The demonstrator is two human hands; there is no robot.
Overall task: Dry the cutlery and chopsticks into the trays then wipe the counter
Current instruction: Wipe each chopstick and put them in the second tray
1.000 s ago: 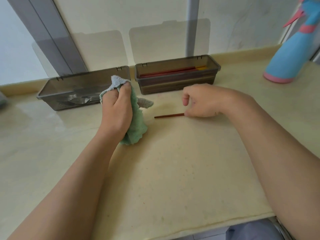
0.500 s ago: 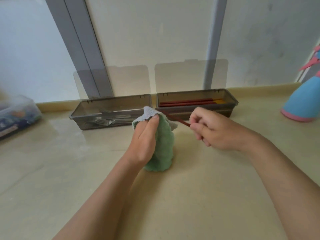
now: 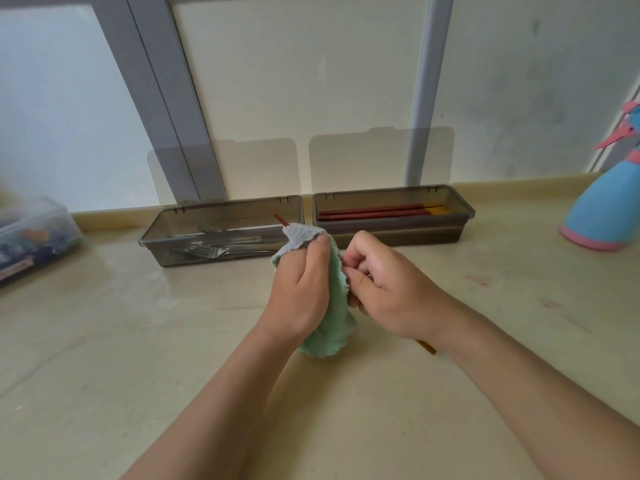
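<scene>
While left hand (image 3: 301, 289) clenches cloth (image 3: 334, 323) | right hand (image 3: 391, 292) fingers seemingly pinch chopstick (image 3: 426, 348)

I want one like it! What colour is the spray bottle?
The spray bottle is blue with a pink base and trigger; head view.

beyond fingers (image 3: 351, 263): cutlery tray (image 3: 225, 202) and chopstick tray (image 3: 415, 237) side by side, tops open, 2 lids (image 3: 256, 168) upright against the wall (image 3: 311, 81) behind | left of fingers: bare surface (image 3: 138, 323), then plastic box (image 3: 31, 233) at the far edge | right of fingers: bare surface, spray bottle (image 3: 606, 209) well apart | nearer than fingers: bare surface
</scene>
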